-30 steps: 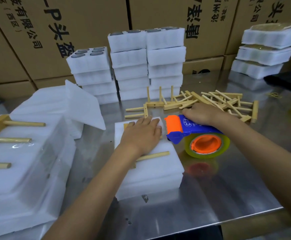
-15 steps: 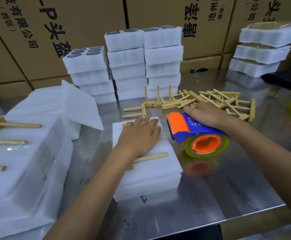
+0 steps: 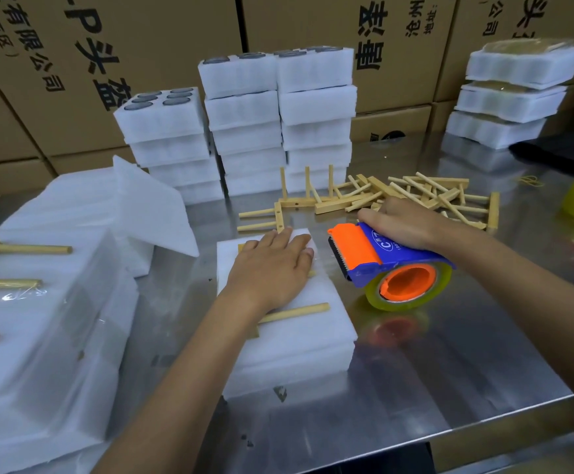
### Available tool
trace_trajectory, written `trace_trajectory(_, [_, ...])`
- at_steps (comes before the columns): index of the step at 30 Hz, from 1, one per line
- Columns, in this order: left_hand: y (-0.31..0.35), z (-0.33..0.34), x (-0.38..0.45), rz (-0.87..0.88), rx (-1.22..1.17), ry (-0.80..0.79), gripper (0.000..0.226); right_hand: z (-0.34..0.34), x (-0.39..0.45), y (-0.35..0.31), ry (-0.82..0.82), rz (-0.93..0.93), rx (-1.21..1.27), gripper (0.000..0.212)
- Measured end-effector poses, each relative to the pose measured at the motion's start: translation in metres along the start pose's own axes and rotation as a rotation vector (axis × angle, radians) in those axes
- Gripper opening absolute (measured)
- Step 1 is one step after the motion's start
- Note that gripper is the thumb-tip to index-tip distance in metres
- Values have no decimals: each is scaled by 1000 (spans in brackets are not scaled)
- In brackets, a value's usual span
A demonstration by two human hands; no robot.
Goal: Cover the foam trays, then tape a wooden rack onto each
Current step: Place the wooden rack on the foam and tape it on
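Covered foam tray (image 3: 289,340) on a steel table (image 3: 415,388), wooden rack (image 3: 294,311) lying on top. Left hand (image 3: 271,268) flat, fingers straight, pressing rack and cover down. Right hand (image 3: 403,224) wrapped around a blue-and-orange tape dispenser (image 3: 386,265), just right of the tray, blade facing it. Best done by keeping the rack pinned, starting tape at the tray's right edge, pulling straight across a peg.

head cam: one view, on my head | faces forward and down | close over my worktop (image 3: 398,388) | cartons (image 3: 176,46) behind
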State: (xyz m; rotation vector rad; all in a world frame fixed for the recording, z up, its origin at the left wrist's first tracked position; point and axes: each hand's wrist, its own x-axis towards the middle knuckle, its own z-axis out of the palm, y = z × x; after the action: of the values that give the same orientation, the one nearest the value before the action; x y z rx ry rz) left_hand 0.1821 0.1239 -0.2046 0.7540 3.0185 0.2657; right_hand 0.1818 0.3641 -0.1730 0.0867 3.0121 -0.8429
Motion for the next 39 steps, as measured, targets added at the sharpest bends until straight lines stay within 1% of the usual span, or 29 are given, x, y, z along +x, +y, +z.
trace_trajectory(5, [0,1,0,-2,-2,-4,51,-16,-1,10,-42,14,-117,59])
trace_trajectory(9, [0,1,0,-1,-7,-2,51,-26,-2,24,-51,49,-118,58])
trace_trajectory(14, [-1,2,1,3,-1,1,51,-41,-5,44,-37,121,-194,57])
trace_trajectory(16, [-2,3,1,2,-2,3,51,-45,-7,51,-19,140,-183,55])
trace_trajectory(21, [-2,1,0,0,-25,-14,51,-51,-9,61,0,100,-128,42])
trace_trajectory(26, [-3,-3,-1,6,-37,-18,51,-48,-2,59,-9,136,-182,51])
trace_trajectory(29, [-3,-12,1,0,-142,-90,59,-47,-2,62,35,114,-183,56])
trace_trajectory(30, [-2,-14,1,-3,-145,-120,62,-47,-2,63,40,114,-184,56])
trace_trajectory(32, [-1,-13,-1,14,-43,-139,66,-48,-3,62,25,121,-182,55])
trace_trajectory(34, [1,-9,-4,28,49,-118,69,-49,-3,62,-2,126,-172,53])
trace_trajectory(37, [0,-8,-5,18,66,-112,71,-54,-4,67,-15,126,-145,46])
trace_trajectory(39, [0,-8,-6,13,64,-118,74,-63,-10,79,-2,143,-183,47])
